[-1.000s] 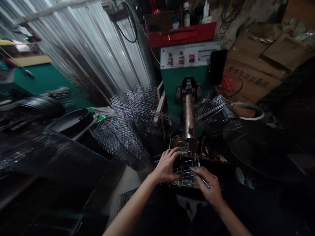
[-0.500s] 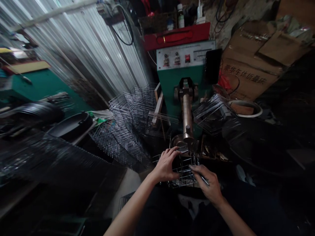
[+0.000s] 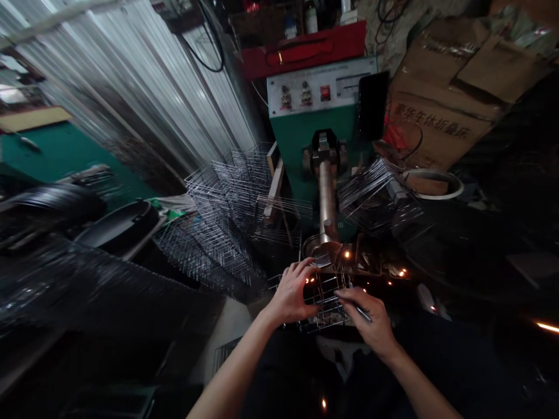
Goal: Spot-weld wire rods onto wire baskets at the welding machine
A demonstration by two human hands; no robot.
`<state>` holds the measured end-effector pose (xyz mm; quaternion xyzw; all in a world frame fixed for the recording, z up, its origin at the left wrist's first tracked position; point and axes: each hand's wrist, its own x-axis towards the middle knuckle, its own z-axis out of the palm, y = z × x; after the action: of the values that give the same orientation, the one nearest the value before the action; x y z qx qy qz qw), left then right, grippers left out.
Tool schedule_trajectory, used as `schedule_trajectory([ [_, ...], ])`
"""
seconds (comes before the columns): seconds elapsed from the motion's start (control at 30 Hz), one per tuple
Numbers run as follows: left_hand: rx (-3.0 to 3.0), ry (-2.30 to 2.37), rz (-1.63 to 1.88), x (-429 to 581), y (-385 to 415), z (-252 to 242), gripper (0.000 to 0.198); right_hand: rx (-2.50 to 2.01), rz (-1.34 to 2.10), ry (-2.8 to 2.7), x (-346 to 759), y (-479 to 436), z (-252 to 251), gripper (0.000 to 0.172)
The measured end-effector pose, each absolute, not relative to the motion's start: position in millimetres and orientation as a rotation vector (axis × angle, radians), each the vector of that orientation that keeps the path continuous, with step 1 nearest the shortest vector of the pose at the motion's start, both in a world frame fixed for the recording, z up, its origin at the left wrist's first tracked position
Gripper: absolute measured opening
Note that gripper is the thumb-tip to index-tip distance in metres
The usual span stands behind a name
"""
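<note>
Head view: a rectangular basket of bright steel wire (image 3: 325, 304) sits low at centre, directly between the hands and just below the round copper-coloured welding head (image 3: 321, 250). The left hand (image 3: 290, 294) is clasped over the basket's left side, fingers curled around its wires. The right hand (image 3: 367, 323) is closed on a slim metal rod (image 3: 362, 313), with its fingertips (image 3: 343, 295) on the basket's right side. Orange sparks (image 3: 347, 254) fly around the welding head and beyond the basket. Above the head, a thick copper-coloured arm (image 3: 325, 192) runs up to a green welding machine (image 3: 314, 131) with a pale control panel (image 3: 321, 87) holding two dials and a red switch. Stacks of finished wire frames (image 3: 218, 218) crowd the space left of the machine, and a smaller bundle of wire frames (image 3: 367, 186) sits to its right. A red case (image 3: 301, 49) lies on top of the machine, a corrugated metal wall (image 3: 144, 75) fills the upper left, and flattened cardboard boxes (image 3: 441, 99) lean at the upper right.
</note>
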<state>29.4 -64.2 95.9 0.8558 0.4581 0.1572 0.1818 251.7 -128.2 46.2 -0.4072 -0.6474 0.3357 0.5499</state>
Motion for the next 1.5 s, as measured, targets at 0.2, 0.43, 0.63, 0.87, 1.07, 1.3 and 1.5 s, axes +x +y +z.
schedule_trajectory([
  [0.2,2.416,1.331,0.437,33.8,-51.5,103.1,0.082,-1.016,0.803,-1.497,253.6,-113.1,50.7,0.017],
  [0.43,2.419,1.262,0.454,25.5,-19.5,96.5,0.086,-1.010,0.727,-1.515,248.3,-89.9,53.4,0.016],
  [0.63,2.443,1.184,0.484,22.5,-14.5,92.3,0.081,-1.004,0.772,-1.500,246.1,-90.3,52.2,0.016],
  [0.87,2.478,1.295,0.474,31.4,-22.7,99.8,0.081,-1.071,0.750,-1.465,249.8,-87.0,55.7,0.012],
  [1.07,2.453,1.330,0.450,32.5,2.5,103.2,0.090,-1.096,0.650,-1.519,258.0,-61.3,50.8,0.014],
  [1.3,2.487,1.211,0.464,23.1,19.1,97.9,0.088,-1.044,0.632,-1.609,259.3,-55.3,40.3,0.012],
  [1.5,2.494,1.188,0.479,21.0,21.8,96.1,0.086,-1.051,0.624,-1.619,260.5,-55.5,39.3,0.014],
])
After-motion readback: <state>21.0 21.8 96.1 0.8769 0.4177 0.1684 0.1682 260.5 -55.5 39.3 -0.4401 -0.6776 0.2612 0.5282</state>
